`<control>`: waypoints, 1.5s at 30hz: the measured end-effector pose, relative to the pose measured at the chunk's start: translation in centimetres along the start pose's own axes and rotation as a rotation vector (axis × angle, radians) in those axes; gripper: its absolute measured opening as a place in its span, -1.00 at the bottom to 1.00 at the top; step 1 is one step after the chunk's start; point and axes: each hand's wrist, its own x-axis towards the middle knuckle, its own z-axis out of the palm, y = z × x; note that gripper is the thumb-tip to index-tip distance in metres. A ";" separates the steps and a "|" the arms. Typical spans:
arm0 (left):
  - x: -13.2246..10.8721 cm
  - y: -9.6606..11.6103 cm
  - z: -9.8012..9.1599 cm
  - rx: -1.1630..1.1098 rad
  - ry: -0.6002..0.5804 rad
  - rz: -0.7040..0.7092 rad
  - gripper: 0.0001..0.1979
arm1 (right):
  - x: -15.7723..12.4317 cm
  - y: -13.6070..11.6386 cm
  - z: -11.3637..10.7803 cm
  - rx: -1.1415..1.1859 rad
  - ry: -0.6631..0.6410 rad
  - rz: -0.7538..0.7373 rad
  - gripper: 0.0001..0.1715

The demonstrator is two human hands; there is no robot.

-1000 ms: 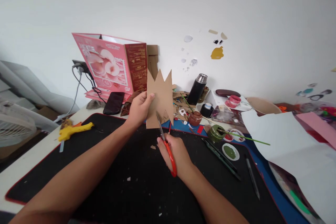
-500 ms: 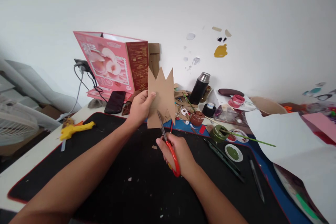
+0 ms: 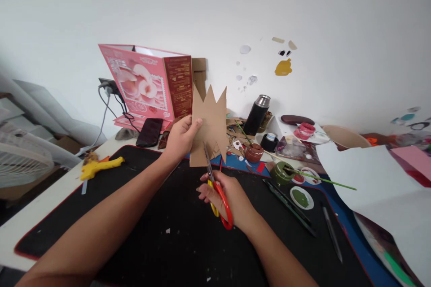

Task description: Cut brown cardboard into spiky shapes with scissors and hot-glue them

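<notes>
My left hand (image 3: pixel 181 136) pinches the left edge of a brown cardboard piece (image 3: pixel 210 121), thumb on the near face. Pointed zigzags run along its top, and a notch is cut into its lower right edge. My right hand (image 3: pixel 232 197) grips scissors (image 3: pixel 224 204) with red and yellow handles. Their blades point up and lie at the lower part of the cardboard; whether they bite into it I cannot tell. Both hands are above a black desk mat (image 3: pixel 161 233) with small scraps on it.
A pink box (image 3: pixel 144 83) stands behind a phone (image 3: pixel 149 132) at back left. A yellow glue gun (image 3: pixel 101 168) lies at left. Towards the right are a black flask (image 3: pixel 257 114), a green paint jar (image 3: pixel 281 172) with a brush, pens (image 3: pixel 289 206) and white paper (image 3: pixel 363 175).
The scissors' yellow handle shows more, and the fingers of my right hand have shifted around the handles. The whole view has moved slightly; my left hand keeps its hold on the cardboard.
</notes>
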 end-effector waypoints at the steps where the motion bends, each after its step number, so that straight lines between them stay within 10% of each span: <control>1: 0.0 -0.2 0.1 -0.015 -0.001 -0.011 -0.46 | -0.1 -0.1 0.0 -0.006 0.011 0.006 -0.39; 45: -0.4 -1.4 0.6 -0.049 0.029 -0.039 -0.48 | -0.2 -0.6 1.0 -0.473 0.212 -0.086 -0.58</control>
